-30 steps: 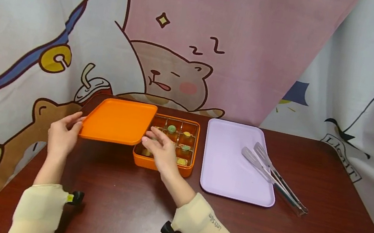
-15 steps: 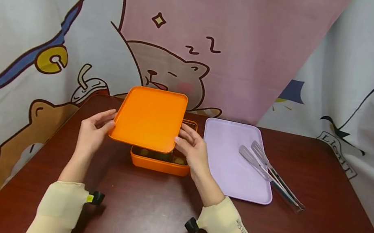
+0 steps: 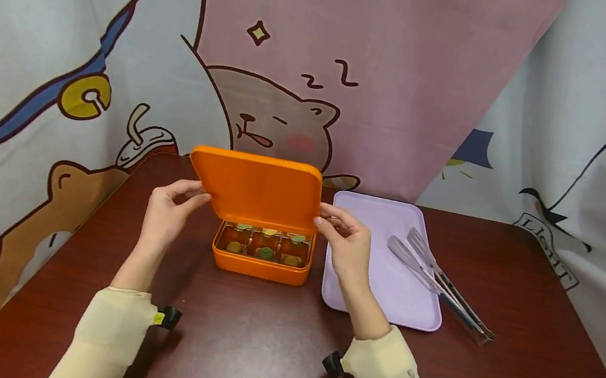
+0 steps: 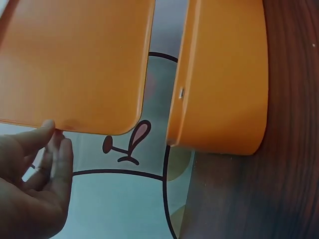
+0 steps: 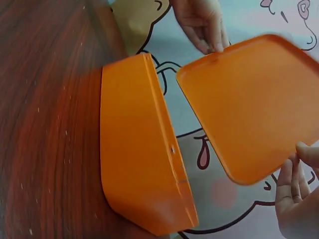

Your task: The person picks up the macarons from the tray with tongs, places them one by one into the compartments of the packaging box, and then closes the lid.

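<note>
An orange lid [image 3: 266,191] is tilted up above the matching orange box [image 3: 259,269], covering the box's back part in the head view. My left hand [image 3: 170,210] pinches the lid's left edge between thumb and fingers; in the left wrist view that hand [image 4: 37,181] shows at the edge near a rounded corner. On the opposite edge, my right hand [image 3: 350,244] pinches the lid in the same way. The box's front compartments hold small round green and yellowish pieces [image 3: 266,253]. From the right wrist, a gap shows between the lid [image 5: 254,109] and the box's rim [image 5: 167,134].
To the right of the box lies a pale purple tray [image 3: 376,288]. Metal tongs [image 3: 443,286] rest across its right side, their handle end over the dark wooden table [image 3: 246,347]. A patterned cartoon cloth [image 3: 404,85] hangs behind and at the sides.
The lid has moved from the left to over the box, carried by both hands, and has tilted from nearly flat to steeply raised. The right hand has moved rightward with it.
</note>
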The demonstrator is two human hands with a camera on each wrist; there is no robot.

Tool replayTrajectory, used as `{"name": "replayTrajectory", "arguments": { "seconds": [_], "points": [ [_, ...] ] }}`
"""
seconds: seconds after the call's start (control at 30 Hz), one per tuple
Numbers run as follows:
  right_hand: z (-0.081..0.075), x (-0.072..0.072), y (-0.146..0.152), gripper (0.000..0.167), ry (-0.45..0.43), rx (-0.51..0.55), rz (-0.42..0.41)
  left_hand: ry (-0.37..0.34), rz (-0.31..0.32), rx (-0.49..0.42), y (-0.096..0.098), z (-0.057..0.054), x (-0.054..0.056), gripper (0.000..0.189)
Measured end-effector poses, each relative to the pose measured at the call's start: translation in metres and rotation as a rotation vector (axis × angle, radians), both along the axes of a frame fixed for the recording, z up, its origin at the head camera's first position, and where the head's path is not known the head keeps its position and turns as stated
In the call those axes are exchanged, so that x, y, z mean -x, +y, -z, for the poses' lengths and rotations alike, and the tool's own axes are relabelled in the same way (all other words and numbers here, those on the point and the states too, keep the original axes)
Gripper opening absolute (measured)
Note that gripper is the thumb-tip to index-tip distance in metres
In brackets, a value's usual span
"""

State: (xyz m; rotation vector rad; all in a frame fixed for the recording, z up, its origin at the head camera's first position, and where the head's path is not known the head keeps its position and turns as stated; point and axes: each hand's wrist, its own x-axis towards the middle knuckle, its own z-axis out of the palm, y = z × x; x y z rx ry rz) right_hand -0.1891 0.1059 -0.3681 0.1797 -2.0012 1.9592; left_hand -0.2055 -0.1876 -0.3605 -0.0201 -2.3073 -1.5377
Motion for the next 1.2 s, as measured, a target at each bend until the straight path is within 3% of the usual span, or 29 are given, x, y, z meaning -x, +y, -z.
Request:
{"name": "replayTrajectory", "arguments": {
  "seconds": [0.13,0.27,0.53,0.77,0.97,1.2],
  "points": [
    [0.002,0.0,0.001,0.024,0.063,-0.047,0.046,0.092,-0.027,0.084,0.003,0.001,0.0,0.017],
    [0.007,-0.002,0.003,0.024,0.062,-0.091,0.059,0.114,-0.041,0.142,0.005,0.003,0.0,0.022],
    [0.017,0.001,0.002,0.028,-0.04,-0.1,0.031,0.002,-0.03,0.13,0.002,0.006,-0.001,0.026],
    [0.03,0.006,-0.001,0.034,-0.095,-0.179,0.032,-0.152,0.101,-0.013,0.0,0.013,0.002,0.033],
    [0.041,0.012,-0.003,0.037,-0.147,-0.212,0.014,-0.195,0.122,0.081,0.0,0.025,0.01,0.04],
    [0.051,0.017,-0.003,0.041,-0.171,-0.198,-0.014,-0.217,0.144,0.098,0.003,0.039,0.017,0.042]
  ]
}}
